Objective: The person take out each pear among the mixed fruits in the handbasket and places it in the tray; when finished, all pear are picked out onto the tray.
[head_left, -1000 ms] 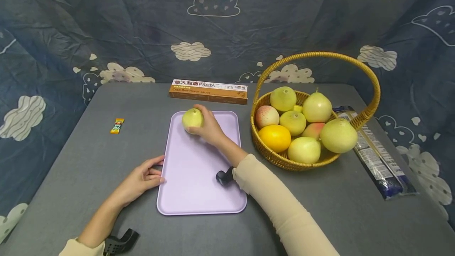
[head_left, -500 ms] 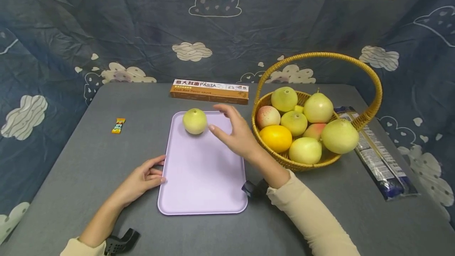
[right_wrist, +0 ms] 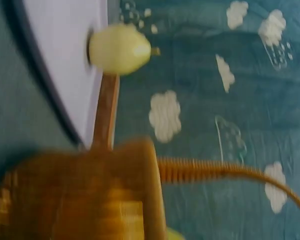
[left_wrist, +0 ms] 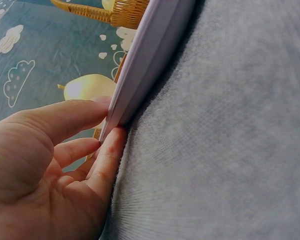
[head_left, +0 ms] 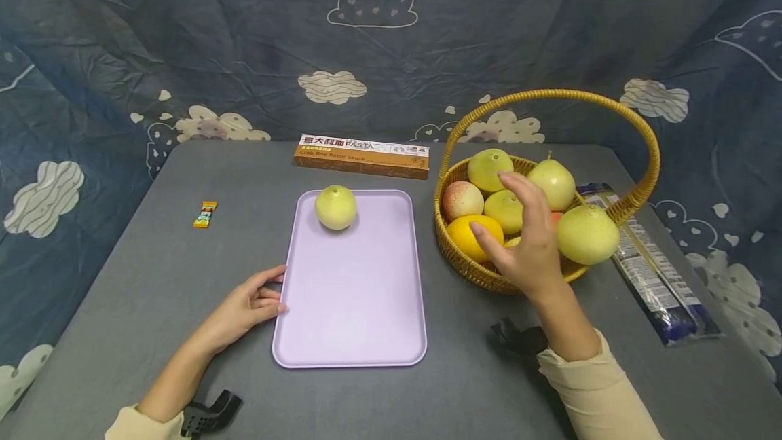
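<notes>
A lilac tray [head_left: 354, 304] lies on the grey table. My left hand [head_left: 241, 311] rests at its left edge; in the left wrist view the thumb and fingertips touch the tray's rim [left_wrist: 140, 65]. Near the tray's far left corner sits a pale yellow-green pear [head_left: 336, 208], and nothing touches it. Over the front of the wicker basket [head_left: 458, 260] hangs my right hand [head_left: 525, 243], thumb and fingers spread apart and holding nothing. It covers part of the fruit. Around it show a yellow lemon-like fruit [head_left: 476, 236], a reddish peach [head_left: 462, 201] and several yellow-green fruits.
A pasta box [head_left: 362, 156] lies behind the tray. The basket's tall handle [head_left: 556, 94] arches over the fruit. Right of the basket lies a long blue and silver packet [head_left: 650, 270]. A small yellow-orange wrapped packet [head_left: 204, 214] lies at the far left.
My right hand let go of the pear on the tray and moved right until it hung over the basket. The pear stays on the tray. My left hand has kept its place.
</notes>
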`<state>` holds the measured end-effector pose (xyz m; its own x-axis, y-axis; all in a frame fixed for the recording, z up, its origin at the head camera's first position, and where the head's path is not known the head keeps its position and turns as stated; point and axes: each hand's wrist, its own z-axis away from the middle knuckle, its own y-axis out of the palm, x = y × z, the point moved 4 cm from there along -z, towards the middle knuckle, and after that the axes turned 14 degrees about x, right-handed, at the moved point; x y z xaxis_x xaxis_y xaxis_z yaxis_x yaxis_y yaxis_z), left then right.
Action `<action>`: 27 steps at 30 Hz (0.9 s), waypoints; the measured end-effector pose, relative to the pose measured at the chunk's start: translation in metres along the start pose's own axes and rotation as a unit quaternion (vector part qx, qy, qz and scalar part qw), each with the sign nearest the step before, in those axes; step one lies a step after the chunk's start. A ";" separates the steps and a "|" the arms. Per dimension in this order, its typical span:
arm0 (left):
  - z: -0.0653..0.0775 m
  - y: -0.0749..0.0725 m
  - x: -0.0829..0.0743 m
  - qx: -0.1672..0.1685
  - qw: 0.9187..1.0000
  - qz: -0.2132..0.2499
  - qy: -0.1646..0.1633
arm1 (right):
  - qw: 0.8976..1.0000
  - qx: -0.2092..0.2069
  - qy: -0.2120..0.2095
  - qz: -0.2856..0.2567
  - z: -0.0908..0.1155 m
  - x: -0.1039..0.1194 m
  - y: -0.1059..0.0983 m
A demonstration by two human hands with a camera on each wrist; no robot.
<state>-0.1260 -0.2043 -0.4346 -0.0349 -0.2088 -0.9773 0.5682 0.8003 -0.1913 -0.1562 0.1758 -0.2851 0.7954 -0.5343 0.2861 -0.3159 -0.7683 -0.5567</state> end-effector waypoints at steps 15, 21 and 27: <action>0.001 -0.001 0.001 0.001 1.000 -0.004 -0.006 | 0.988 -0.013 0.129 0.087 0.043 -0.049 -0.049; 0.000 -0.001 0.001 0.001 1.000 -0.001 -0.002 | 0.983 -0.004 0.156 0.094 0.052 -0.058 -0.055; 0.001 -0.001 0.001 0.000 1.000 -0.001 -0.003 | 0.978 0.007 0.183 0.099 0.062 -0.066 -0.060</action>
<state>-0.1260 -0.2056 -0.4351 -0.0306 -0.2138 -0.9764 0.5686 0.7997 -0.1929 -0.1571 0.2791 -0.3191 0.4795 -0.7645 0.4308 -0.4354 -0.6335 -0.6396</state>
